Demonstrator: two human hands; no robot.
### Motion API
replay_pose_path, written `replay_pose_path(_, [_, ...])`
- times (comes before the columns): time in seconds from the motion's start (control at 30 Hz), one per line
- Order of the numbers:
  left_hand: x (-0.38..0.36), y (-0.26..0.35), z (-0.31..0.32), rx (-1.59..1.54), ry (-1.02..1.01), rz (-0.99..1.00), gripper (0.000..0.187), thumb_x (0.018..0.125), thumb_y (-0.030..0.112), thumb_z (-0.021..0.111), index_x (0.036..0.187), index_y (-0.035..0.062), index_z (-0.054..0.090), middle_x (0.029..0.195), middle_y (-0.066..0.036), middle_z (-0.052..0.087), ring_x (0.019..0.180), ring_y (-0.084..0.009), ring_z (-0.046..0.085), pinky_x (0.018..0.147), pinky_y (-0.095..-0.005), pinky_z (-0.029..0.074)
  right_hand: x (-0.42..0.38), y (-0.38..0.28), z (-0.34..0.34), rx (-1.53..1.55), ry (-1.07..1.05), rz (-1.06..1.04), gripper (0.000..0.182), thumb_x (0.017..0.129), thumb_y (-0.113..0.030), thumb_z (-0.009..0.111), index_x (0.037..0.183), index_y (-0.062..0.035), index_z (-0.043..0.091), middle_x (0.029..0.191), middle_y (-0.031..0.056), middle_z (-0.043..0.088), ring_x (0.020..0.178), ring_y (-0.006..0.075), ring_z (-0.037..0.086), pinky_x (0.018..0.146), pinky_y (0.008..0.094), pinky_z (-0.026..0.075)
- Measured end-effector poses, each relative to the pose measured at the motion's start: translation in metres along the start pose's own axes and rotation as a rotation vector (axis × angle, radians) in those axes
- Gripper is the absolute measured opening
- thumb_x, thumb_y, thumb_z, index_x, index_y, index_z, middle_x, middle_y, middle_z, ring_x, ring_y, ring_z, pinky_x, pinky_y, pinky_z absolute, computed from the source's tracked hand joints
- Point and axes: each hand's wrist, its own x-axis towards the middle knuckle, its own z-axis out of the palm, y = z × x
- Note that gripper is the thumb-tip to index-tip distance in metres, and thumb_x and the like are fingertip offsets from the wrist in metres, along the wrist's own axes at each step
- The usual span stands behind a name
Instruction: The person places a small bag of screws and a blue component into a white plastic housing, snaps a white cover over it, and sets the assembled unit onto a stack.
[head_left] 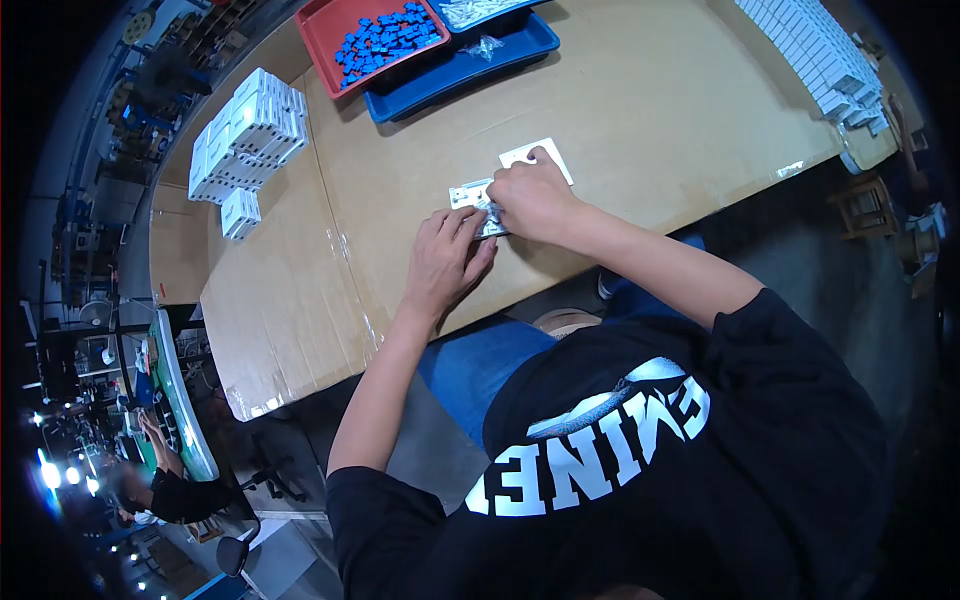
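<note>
A small white housing [470, 194] with parts inside lies on the cardboard-covered table between my hands. My left hand [442, 258] is at its left and near side, its fingers bent over the edge. From the right, my right hand [535, 197] reaches onto the housing with its fingers curled together; what they hold, if anything, is hidden. A flat white plate [556, 158] lies just behind my right hand, partly covered by it.
At the back stand a red tray [318, 38] of blue pieces [385, 42] and a blue tray [400, 104] with a clear bag [485, 47]. White units are stacked at left [245, 130] and right [815, 60]. A co-worker [180, 490] sits far left.
</note>
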Motion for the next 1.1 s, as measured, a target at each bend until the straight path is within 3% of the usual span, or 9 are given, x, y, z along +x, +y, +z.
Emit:
replay_pose_path(0.2, [-0.001,0.004,0.003,-0.072,0.031,-0.029,0.034,0.091,0.021,0.073,0.119,0.0029,0.071,0.120,-0.013,0.067,0.110,-0.0327,0.062,0.095,-0.0438,0.050,-0.003,0.008,0.008,-0.031,0.159,-0.172,0.010,0.077,-0.016,0.071,0.079,-0.0081,0.076,0.084,0.0116,0.073,0.092,0.0301,0.070,0.084,0.0472,0.048])
replay_pose_path(0.43, [0.002,0.002,0.003,0.016,0.051,-0.006,0.031,0.089,0.023,0.074,0.114,0.0044,0.073,0.114,-0.011,0.067,0.104,-0.0296,0.061,0.089,-0.0427,0.049,-0.004,0.010,0.007,-0.039,0.166,-0.208,0.010,0.077,-0.017,0.071,0.079,-0.0084,0.076,0.083,0.0118,0.073,0.089,0.0302,0.071,0.080,0.0475,0.051])
replay_pose_path(0.53, [0.005,0.003,0.004,0.036,0.032,-0.021,0.029,0.090,0.024,0.073,0.112,0.0054,0.073,0.112,-0.010,0.067,0.104,-0.0291,0.061,0.088,-0.0428,0.048,0.000,0.013,0.003,-0.082,0.097,-0.189,0.010,0.076,-0.017,0.071,0.079,-0.0090,0.076,0.082,0.0123,0.073,0.084,0.0317,0.073,0.081,0.0479,0.051])
replay_pose_path(0.6, [0.004,0.003,-0.001,0.033,0.002,-0.017,0.029,0.090,0.023,0.073,0.113,0.0057,0.073,0.112,-0.010,0.067,0.104,-0.0294,0.062,0.089,-0.0421,0.049,0.005,0.020,0.001,-0.038,-0.029,-0.184,0.013,0.078,-0.021,0.074,0.083,-0.0094,0.076,0.086,0.0079,0.071,0.087,0.0291,0.072,0.083,0.0468,0.051])
replay_pose_path(0.73, [0.004,0.009,-0.003,0.062,-0.016,-0.005,0.034,0.090,0.023,0.073,0.119,0.0046,0.071,0.116,-0.013,0.065,0.104,-0.0312,0.062,0.090,-0.0425,0.050,0.004,0.027,-0.005,-0.048,-0.033,-0.249,0.013,0.081,-0.022,0.073,0.085,-0.0105,0.077,0.088,0.0068,0.071,0.087,0.0294,0.072,0.085,0.0483,0.052])
replay_pose_path(0.8, [0.000,0.013,0.001,0.060,-0.007,-0.031,0.036,0.090,0.023,0.073,0.121,0.0038,0.070,0.117,-0.014,0.064,0.105,-0.0322,0.061,0.090,-0.0434,0.050,0.003,0.030,-0.006,0.043,-0.050,-0.289,0.012,0.081,-0.018,0.072,0.086,-0.0080,0.076,0.086,0.0134,0.074,0.086,0.0353,0.074,0.085,0.0509,0.055])
replay_pose_path(0.9, [-0.004,0.016,0.003,0.067,0.021,-0.027,0.043,0.090,0.025,0.073,0.125,0.0020,0.067,0.120,-0.018,0.062,0.108,-0.0345,0.060,0.091,-0.0452,0.051,0.001,0.033,-0.002,0.080,-0.039,-0.278,0.013,0.081,-0.017,0.072,0.087,-0.0062,0.076,0.092,0.0149,0.074,0.088,0.0368,0.074,0.082,0.0490,0.057])
replay_pose_path(1.0, [-0.005,0.022,0.002,0.055,0.020,-0.030,0.043,0.090,0.025,0.073,0.125,0.0016,0.067,0.120,-0.018,0.062,0.110,-0.0345,0.060,0.093,-0.0448,0.050,-0.003,0.031,-0.005,0.020,-0.099,-0.234,0.016,0.084,-0.019,0.071,0.087,-0.0053,0.077,0.093,0.0098,0.072,0.089,0.0318,0.072,0.079,0.0467,0.057])
replay_pose_path(1.1, [-0.003,0.033,0.001,0.091,-0.062,-0.065,0.044,0.090,0.025,0.073,0.126,0.0018,0.067,0.121,-0.018,0.062,0.113,-0.0349,0.059,0.098,-0.0452,0.048,-0.003,0.035,-0.011,0.047,-0.108,-0.305,0.016,0.085,-0.019,0.071,0.091,-0.0052,0.076,0.095,0.0116,0.073,0.091,0.0340,0.072,0.080,0.0473,0.057])
